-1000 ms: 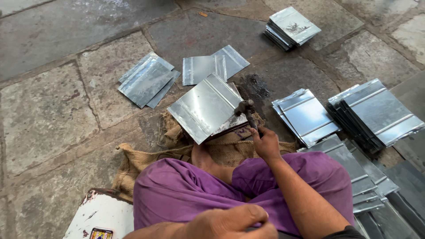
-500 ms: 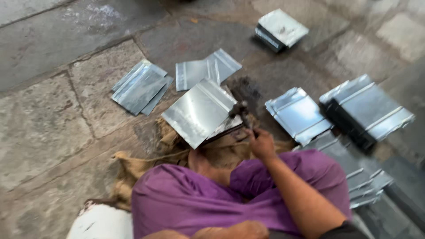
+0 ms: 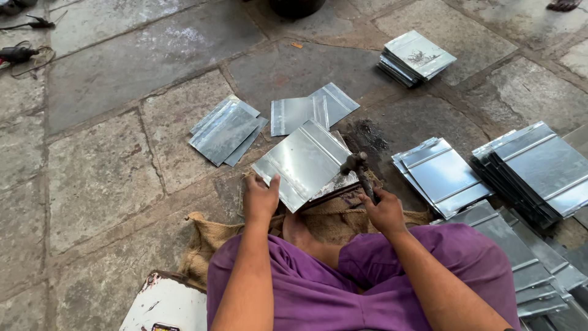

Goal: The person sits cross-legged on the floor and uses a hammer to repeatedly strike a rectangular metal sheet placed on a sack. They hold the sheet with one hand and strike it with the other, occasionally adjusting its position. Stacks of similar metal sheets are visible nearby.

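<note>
Sheet-metal work on a stone floor, seen from above the worker's lap. Left hand (image 3: 260,199) lies flat, fingers together and thumb spread, pressing the near-left corner of a shiny rectangular galvanised sheet with a folded rib (image 3: 304,162). The sheet sits tilted just ahead of both hands, its near edge resting over what looks like a dark bar on brown burlap sacking (image 3: 324,224); a bare foot shows beneath it. Right hand (image 3: 384,211) is closed in a fist round the handle of a small dark-headed hammer (image 3: 355,164), whose head is touching or just above the sheet's right edge; contact cannot be told.

Beyond the left hand: a loose pile of similar folded grey sheets (image 3: 225,130). Straight ahead of the sheet: two overlapping flat sheets (image 3: 309,110). Right of the hammer hand: a stack of ribbed sheets (image 3: 438,175), then a taller dark-edged stack (image 3: 539,168). Far ahead to the right, a small neat stack (image 3: 416,56). White painted tin (image 3: 165,303) near the left elbow.

Judgement on doing the hammering well: keep the left palm firm so the sheet cannot skate, fingers back from the struck edge; light, even blows walked along the fold, edge kept square on its support to avoid dents.
</note>
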